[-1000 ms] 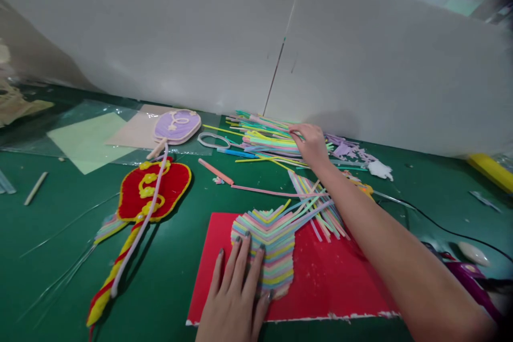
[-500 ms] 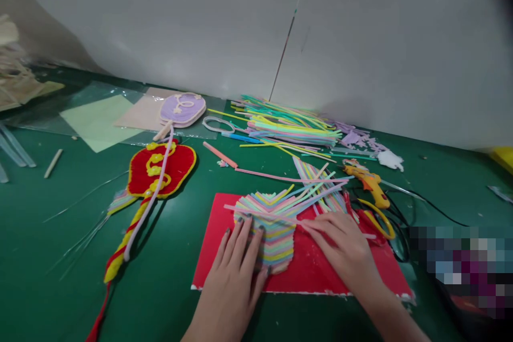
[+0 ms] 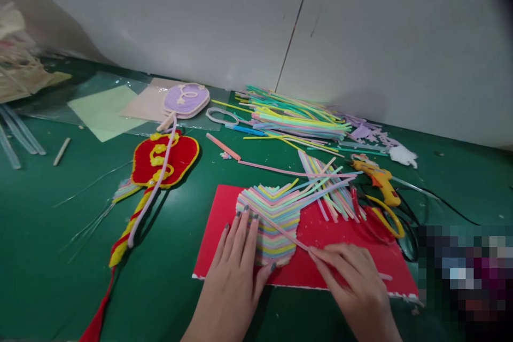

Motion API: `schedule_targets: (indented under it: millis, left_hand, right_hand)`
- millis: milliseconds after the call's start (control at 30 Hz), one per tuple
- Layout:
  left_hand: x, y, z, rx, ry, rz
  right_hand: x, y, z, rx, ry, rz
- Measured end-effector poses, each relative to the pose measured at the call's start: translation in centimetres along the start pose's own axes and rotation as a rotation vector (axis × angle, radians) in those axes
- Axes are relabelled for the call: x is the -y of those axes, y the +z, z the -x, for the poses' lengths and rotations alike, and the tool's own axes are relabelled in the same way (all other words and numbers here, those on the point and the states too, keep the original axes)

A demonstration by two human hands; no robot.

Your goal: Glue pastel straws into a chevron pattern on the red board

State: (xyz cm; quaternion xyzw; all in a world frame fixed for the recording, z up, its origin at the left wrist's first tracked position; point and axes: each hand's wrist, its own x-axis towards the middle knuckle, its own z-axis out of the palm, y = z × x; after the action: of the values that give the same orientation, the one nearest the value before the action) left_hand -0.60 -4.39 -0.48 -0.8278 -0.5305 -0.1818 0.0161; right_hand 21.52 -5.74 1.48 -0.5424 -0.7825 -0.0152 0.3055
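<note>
The left hand [image 3: 236, 264] lies flat, with its fingers nearly straight and close together, upon a chevron-striped piece of pastel fuzzy strips [image 3: 278, 211]. This piece is on the left part of a flat red board [image 3: 211, 235], at the near side of the green table [image 3: 168, 304]. The right hand [image 3: 355, 275] has its thumb and index finger pinched together on a thin pale pink fuzzy strip [image 3: 285, 232], which goes slantwise across the striped piece. The far end of the strip reaches the left fingertips; it is too small to say surely whether they press it. Farther away, near the wall, lies a multicoloured heap of loose fuzzy strips [image 3: 296, 120]. To the right is an orange glue gun [image 3: 380, 180], and to the left a red, yellow-edged fan [image 3: 185, 152].
</note>
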Motion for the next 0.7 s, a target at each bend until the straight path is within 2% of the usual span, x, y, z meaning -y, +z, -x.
schedule_targets:
  millis: [233, 433, 700]
  left_hand:
    - [-0.1, 0.0, -0.3, 0.024, -0.011, 0.013]
    - [0.3, 0.2, -0.2, 0.032, -0.02, -0.019]
    - [0.4, 0.2, -0.2, 0.031, -0.001, -0.041]
  right_hand:
    - [0.1, 0.3, -0.1, -0.002, 0.026, -0.039]
    - [-0.7, 0.6, -0.1, 0.069, 0.046, -0.053]
    - [-1.6, 0.9, -0.1, 0.068, 0.014, -0.05]
